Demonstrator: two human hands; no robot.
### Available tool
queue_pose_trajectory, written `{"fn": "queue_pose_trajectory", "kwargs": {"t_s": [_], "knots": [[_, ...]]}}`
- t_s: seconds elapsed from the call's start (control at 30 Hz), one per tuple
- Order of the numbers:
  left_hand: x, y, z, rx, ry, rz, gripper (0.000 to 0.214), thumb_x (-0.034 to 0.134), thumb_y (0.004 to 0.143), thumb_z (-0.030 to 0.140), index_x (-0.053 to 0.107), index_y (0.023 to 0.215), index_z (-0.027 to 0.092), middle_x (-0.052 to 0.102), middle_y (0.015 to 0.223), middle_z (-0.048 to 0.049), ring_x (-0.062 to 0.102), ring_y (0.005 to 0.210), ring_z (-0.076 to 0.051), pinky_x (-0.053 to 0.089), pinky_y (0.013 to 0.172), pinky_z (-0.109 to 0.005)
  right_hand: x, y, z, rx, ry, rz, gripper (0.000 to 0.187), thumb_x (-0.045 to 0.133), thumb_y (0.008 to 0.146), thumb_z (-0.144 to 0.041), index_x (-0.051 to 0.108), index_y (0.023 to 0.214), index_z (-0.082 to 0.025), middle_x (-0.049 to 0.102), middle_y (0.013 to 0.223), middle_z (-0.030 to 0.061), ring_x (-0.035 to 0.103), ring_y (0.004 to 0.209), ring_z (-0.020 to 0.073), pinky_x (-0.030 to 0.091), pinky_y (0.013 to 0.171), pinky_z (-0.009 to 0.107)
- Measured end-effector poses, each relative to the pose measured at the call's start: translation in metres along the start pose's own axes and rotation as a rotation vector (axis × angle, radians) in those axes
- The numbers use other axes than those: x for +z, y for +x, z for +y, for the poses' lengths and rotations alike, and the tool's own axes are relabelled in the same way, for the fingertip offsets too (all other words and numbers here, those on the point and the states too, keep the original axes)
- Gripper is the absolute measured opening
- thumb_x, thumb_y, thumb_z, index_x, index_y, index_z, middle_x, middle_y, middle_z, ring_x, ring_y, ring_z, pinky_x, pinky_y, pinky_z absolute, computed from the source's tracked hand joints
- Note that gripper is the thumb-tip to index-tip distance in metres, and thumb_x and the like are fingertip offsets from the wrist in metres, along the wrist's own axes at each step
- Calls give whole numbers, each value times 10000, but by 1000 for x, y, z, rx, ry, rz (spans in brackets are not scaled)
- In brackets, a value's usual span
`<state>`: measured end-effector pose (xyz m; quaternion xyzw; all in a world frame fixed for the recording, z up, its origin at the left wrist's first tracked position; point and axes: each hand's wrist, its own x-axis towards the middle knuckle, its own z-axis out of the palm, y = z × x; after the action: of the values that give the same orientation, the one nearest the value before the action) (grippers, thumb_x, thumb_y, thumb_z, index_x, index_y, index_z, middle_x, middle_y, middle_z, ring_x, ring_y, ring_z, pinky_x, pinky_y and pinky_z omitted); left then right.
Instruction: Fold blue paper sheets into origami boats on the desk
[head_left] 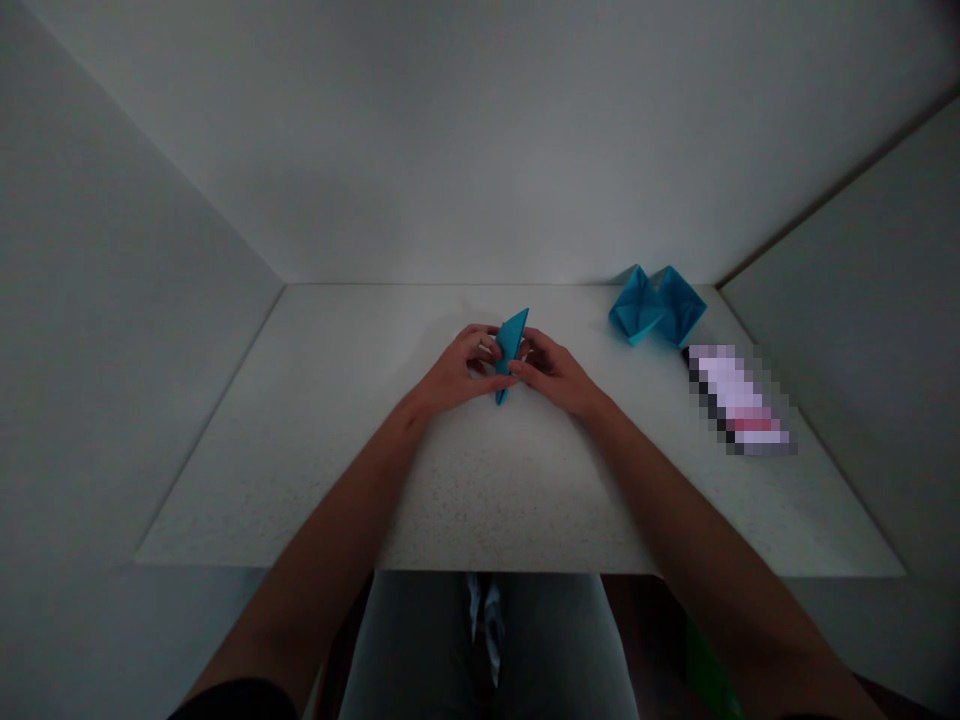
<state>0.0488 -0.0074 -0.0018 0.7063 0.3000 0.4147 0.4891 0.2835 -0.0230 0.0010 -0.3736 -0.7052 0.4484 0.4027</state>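
Note:
A folded piece of blue origami paper [511, 335] is held between my two hands above the middle of the table, its pointed end angled up and to the right. My left hand [466, 370] grips its left side, with the thumb across the lower part and the fingers curled behind. On the right side my right hand [553, 370] pinches the paper, thumb in front. Both thumbs nearly meet at the paper's lower half. The fingertips behind the paper are partly hidden.
Two blue folded paper shapes [637, 308] stand side by side near the back right corner of the white speckled table [315, 400]. In front of them lies a phone [739, 400], its screen blurred out. Walls [465, 140] enclose the table at the back and both sides.

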Motion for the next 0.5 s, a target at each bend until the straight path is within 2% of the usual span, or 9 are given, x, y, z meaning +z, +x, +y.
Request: {"fn": "queue_pose_trajectory", "kwargs": {"t_s": [0.1,0.2,0.33,0.4,0.5], "knots": [[-1,0,2,-25,-41,15,475,980,782,394,630,1043,205,590,1510,-144,751,952,-145,639,787,-299,0,1,1,9,7,13,581,772,977,-627,633,1421,-279,649,909,-16,548,657,128,440,578,278],[-2,1,3,-67,-97,22,422,924,832,387,610,1053,211,593,1533,-144,745,922,-131,615,765,-280,-1,1,3,3,23,32,606,767,993,-603,603,1485,-288,647,933,-20,528,643,114,420,565,270],[-1,2,-1,-104,-136,80,380,803,875,311,583,1177,246,678,1383,-99,713,876,-129,580,720,-258,-1,0,3,-14,55,25,670,748,1005,-615,555,1571,-312,627,918,-35,525,616,107,429,548,265],[-1,4,-4,-95,-103,136,398,746,868,267,567,1224,257,698,1305,-72,710,903,-145,591,756,-273,-1,0,1,0,60,26,672,701,1030,-638,538,1601,-324,627,896,-36,548,612,114,453,547,268],[-3,6,-5,-67,-42,192,365,676,864,233,585,1216,264,698,1357,-69,719,1044,-179,612,877,-320,-2,0,-2,30,70,92,589,613,1069,-667,598,1546,-322,619,831,-42,559,570,114,458,531,269]]}}
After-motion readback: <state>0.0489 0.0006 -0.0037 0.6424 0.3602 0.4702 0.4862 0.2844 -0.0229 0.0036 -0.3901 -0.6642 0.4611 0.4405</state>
